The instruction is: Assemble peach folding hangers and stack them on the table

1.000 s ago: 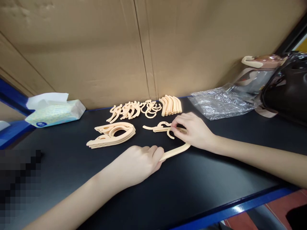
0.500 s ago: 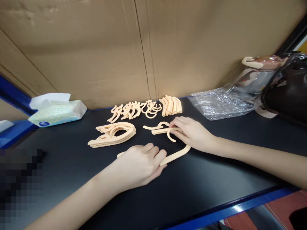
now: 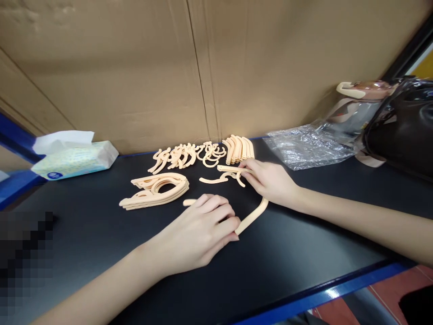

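On the black bench [image 3: 304,248], the left hand [image 3: 211,230] had its fingers closed around the near end of a curved hanger arm [image 3: 253,218], which ran toward the right hand. At the left hand's ten o'clock a stub [image 3: 189,202] poked out, more exposed than a second earlier; its join was hidden. The right hand [image 3: 272,180], at two o'clock, pinched a slim strip [image 3: 232,169] in narrowed fingers; whether they also held the arm's far end, I could not tell. The strip had just risen, opening its gap from the left fingers, so the parts seemed to be repositioned, not yet locked. Just below the strip, at twelve o'clock, lay a hook-ended piece [image 3: 210,181]; at ten, a stack of folded hangers [image 3: 158,197]. Beyond, toward twelve, sat loose hooks [image 3: 210,155] and bundled arms [image 3: 239,150].
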A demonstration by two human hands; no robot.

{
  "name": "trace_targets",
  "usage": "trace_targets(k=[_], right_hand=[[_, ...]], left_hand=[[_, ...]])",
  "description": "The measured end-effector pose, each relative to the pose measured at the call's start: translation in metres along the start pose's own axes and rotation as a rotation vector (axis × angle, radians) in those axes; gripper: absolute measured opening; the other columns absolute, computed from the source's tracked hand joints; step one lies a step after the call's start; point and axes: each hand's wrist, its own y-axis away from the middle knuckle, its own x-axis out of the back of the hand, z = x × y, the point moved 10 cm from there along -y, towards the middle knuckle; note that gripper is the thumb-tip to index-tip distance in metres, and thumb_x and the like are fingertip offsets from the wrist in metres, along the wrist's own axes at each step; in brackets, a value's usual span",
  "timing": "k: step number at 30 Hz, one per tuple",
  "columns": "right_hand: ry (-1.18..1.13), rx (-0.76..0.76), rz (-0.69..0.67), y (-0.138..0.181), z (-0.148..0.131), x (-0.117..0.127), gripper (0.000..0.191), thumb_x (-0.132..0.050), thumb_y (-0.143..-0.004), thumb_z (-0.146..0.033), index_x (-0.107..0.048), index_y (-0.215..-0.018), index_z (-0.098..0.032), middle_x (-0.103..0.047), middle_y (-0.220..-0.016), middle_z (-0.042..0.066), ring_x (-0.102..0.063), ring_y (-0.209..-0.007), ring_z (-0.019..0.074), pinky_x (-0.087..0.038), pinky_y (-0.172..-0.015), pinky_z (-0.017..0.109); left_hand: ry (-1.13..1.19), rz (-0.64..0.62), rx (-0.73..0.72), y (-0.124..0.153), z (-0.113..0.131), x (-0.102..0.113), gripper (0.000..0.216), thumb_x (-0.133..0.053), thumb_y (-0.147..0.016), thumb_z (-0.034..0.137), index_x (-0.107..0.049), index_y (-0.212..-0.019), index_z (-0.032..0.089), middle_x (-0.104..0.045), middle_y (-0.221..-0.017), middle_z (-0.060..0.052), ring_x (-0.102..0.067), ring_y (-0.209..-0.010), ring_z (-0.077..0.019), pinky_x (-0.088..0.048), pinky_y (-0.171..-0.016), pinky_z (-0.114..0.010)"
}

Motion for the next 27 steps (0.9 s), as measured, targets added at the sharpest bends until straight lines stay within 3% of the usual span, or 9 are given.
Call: trace_targets(k=[6, 10, 18, 22, 27], right_hand=[[0.098, 0.02, 0.006, -0.003, 0.003, -0.001, 0.021, -0.036, -0.094, -0.026, -0.052, -0.105, -0.018, -0.067, -0.097, 0.003, -0.063, -0.072, 0.0172, -0.038, -0.059, 0.026], [0.112, -0.009, -0.012, -0.004, 0.005, -0.003, 0.023, -0.034, -0.094, -0.027, -0.052, -0.107, -0.018, -0.067, -0.095, 0.003, -0.064, -0.076, 0.019, -0.039, -0.06, 0.026], [0.111, -0.03, -0.061, -0.003, 0.004, -0.005, 0.024, -0.033, -0.095, -0.027, -0.051, -0.108, -0.018, -0.068, -0.095, 0.004, -0.065, -0.078, 0.0203, -0.039, -0.06, 0.027], [0.081, -0.041, -0.076, -0.003, 0.003, -0.007, 0.023, -0.033, -0.095, -0.028, -0.051, -0.106, -0.02, -0.067, -0.093, 0.002, -0.064, -0.074, 0.0189, -0.038, -0.06, 0.026], [-0.018, -0.102, -0.102, -0.003, 0.01, -0.011, 0.021, -0.035, -0.095, -0.031, -0.053, -0.103, -0.023, -0.067, -0.085, -0.002, -0.062, -0.069, 0.0156, -0.037, -0.059, 0.024]], left_hand=[[-0.175, 0.048, -0.002, 0.005, -0.005, -0.003, 0.019, -0.041, -0.094, 0.026, -0.06, -0.094, 0.021, -0.057, -0.083, 0.001, -0.05, -0.066, -0.0112, -0.035, -0.055, -0.025], [-0.186, 0.019, 0.01, 0.008, -0.007, -0.007, 0.021, -0.039, -0.095, 0.027, -0.059, -0.095, 0.022, -0.057, -0.094, 0.002, -0.053, -0.064, -0.009, -0.036, -0.051, -0.023], [0.025, -0.071, 0.063, 0.007, -0.009, -0.009, 0.023, -0.044, -0.091, 0.036, -0.057, -0.102, 0.022, -0.054, -0.114, -0.005, -0.057, -0.087, -0.0172, -0.048, -0.072, -0.03], [0.155, -0.04, 0.121, 0.007, -0.018, -0.007, 0.024, -0.051, -0.087, 0.042, -0.059, -0.094, 0.021, -0.052, -0.118, -0.007, -0.054, -0.099, -0.0199, -0.047, -0.081, -0.032], [0.262, 0.0, 0.224, 0.009, -0.033, -0.01, 0.014, -0.051, -0.088, 0.033, -0.06, -0.091, 0.022, -0.045, -0.129, -0.005, -0.051, -0.108, -0.0172, -0.044, -0.09, -0.03]])
